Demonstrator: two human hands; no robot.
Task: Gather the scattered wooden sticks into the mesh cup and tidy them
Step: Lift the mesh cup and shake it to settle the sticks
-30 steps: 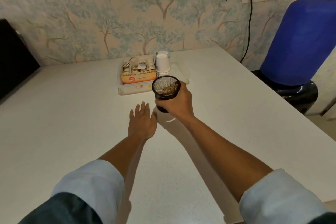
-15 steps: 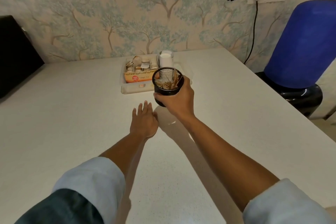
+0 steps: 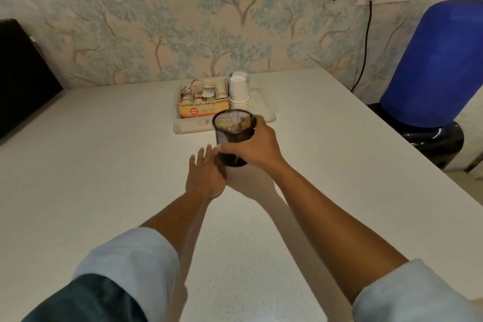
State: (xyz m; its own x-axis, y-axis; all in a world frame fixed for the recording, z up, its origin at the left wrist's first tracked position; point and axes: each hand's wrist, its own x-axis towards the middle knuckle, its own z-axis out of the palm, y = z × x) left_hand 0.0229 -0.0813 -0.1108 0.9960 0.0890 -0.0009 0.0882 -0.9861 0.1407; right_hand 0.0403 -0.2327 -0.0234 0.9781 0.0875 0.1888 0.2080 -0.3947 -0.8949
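Note:
My right hand (image 3: 254, 145) grips the black mesh cup (image 3: 231, 133) around its side and holds it a little above the white table (image 3: 104, 165), tilted slightly. Wooden sticks (image 3: 239, 125) lie bunched inside the cup, blurred. Flat on the table just left of the cup rests my left hand (image 3: 205, 174), palm down with straight fingers. No loose sticks show on the table.
A clear plastic tray (image 3: 192, 127) behind the cup holds an orange tea-bag box (image 3: 202, 110) and a stack of white paper cups (image 3: 238, 93). A blue water bottle on a dispenser (image 3: 441, 65) stands at the right edge. A black object (image 3: 21, 73) sits far left.
The mesh cup in my right hand has dropped lower, toward the table, and the sticks inside have shifted. My left hand has stayed flat in place.

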